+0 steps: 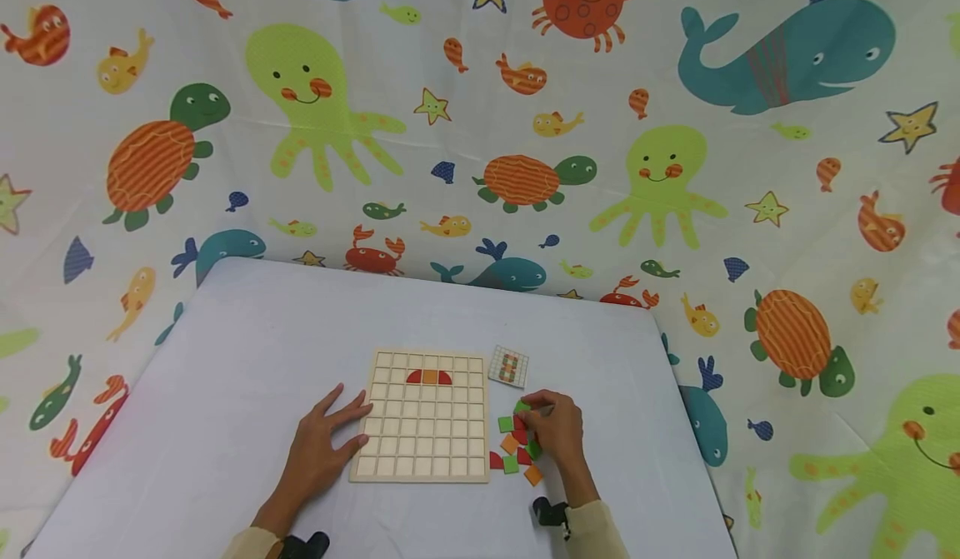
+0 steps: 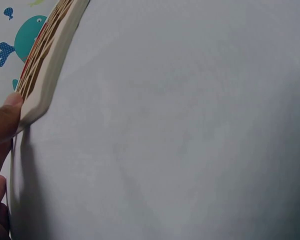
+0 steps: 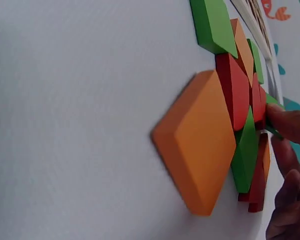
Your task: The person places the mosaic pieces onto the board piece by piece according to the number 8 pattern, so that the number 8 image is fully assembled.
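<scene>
A wooden grid board [image 1: 427,466] lies flat on the table. In one upper row, two red rounded blocks [image 1: 445,377] flank an orange square block [image 1: 430,376]. My left hand [image 1: 318,444] is spread along the board's left edge, fingertips and thumb touching the rim. The left wrist view has that thumb [image 2: 7,117] on the board's corner. Right of the board, my right hand [image 1: 557,427] pinches a green block [image 1: 522,406] between thumb and finger, at the far end of a loose group of red, green and orange blocks [image 1: 511,464].
A small card [image 1: 508,366] with a coloured grid pattern lies by the board's upper right corner. One orange block [image 3: 199,140] sits at the group's near end. Behind the white table [image 1: 285,317] hangs a cloth [image 1: 465,84] printed with sea animals.
</scene>
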Demonstrator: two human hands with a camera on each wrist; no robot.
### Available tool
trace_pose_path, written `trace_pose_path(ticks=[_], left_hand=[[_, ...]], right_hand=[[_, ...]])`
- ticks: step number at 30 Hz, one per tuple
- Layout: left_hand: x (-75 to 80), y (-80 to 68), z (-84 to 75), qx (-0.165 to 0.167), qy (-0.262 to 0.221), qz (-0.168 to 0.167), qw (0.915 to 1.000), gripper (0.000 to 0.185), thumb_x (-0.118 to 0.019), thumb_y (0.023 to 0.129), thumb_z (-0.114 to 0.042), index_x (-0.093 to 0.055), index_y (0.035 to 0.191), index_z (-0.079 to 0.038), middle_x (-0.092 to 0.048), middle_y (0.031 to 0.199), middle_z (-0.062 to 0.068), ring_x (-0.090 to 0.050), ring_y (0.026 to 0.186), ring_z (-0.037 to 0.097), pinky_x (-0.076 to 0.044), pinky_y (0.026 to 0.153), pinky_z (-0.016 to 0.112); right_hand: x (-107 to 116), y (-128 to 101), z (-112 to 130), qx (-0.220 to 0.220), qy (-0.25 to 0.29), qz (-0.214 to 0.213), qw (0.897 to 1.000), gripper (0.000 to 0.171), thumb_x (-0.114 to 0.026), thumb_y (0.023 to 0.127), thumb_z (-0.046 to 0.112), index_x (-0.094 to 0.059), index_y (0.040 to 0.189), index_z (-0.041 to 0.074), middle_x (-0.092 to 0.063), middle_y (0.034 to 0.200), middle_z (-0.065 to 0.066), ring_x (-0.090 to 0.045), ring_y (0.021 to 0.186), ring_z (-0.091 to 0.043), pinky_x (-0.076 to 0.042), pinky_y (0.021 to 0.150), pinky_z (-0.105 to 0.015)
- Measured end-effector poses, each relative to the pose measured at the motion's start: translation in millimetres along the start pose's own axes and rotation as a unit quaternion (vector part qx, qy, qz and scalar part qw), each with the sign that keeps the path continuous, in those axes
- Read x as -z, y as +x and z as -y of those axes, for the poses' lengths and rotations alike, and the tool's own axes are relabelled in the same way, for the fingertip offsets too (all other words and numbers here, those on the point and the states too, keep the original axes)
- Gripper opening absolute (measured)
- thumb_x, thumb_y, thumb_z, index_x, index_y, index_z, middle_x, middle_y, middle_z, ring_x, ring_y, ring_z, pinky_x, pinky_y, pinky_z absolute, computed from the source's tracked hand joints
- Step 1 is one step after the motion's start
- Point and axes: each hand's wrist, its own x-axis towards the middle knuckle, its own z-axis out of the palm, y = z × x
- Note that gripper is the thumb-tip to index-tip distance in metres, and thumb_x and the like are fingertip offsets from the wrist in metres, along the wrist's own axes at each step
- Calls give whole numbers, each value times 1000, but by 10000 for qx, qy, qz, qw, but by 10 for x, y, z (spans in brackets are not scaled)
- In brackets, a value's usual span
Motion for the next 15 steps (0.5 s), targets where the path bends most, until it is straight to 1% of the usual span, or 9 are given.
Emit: trace_pose_path(ticks=[2, 4, 7, 10, 15], left_hand=[[-1, -5, -4, 10, -12, 15, 10000, 52, -89, 81, -11, -76, 132, -13, -65, 151, 7, -40, 152, 50, -33, 114, 78], [-2, -7, -5, 9, -11, 17, 10000, 52, -89, 81, -12, -76, 132, -13, -65, 151, 7, -40, 152, 50, -33, 114, 78], [-5, -4, 4, -44, 10, -41, 10000, 52, -89, 81, -12, -76, 132, -14, -65, 150, 8, -41, 151, 50, -34, 112, 78], [-2, 2, 13, -105, 10, -103, 9999, 51, -89, 81, -12, -77, 131, -14, -66, 149, 9, -42, 150, 51, -35, 111, 78], [5, 1, 6, -103, -1, -104, 9999, 52, -89, 82, -12, -77, 131, -15, -65, 150, 10, -42, 150, 51, -35, 111, 78]], right_hand=[[-2, -5, 1, 30, 219, 56, 9997, 11, -87, 86, 13, -84, 93, 21, -77, 91, -1, -57, 68, -17, -47, 52, -27], [-6, -15, 19, 85, 402, 73, 9991, 9, -86, 88, 13, -85, 93, 21, -78, 91, -1, -56, 64, -17, -46, 48, -26], [-18, -32, 93, 165, 653, 79, 9977, 8, -86, 90, 15, -85, 91, 22, -79, 90, 1, -55, 66, -18, -47, 50, -25], [-55, -34, 201, 256, 829, 96, 9962, 6, -88, 88, 17, -86, 89, 22, -81, 87, 3, -54, 67, -17, -45, 53, -24], [-170, -25, 385, 430, 1158, 362, 9917, 5, -90, 86, 22, -87, 89, 21, -80, 86, 1, -48, 60, -13, -40, 51, -23]])
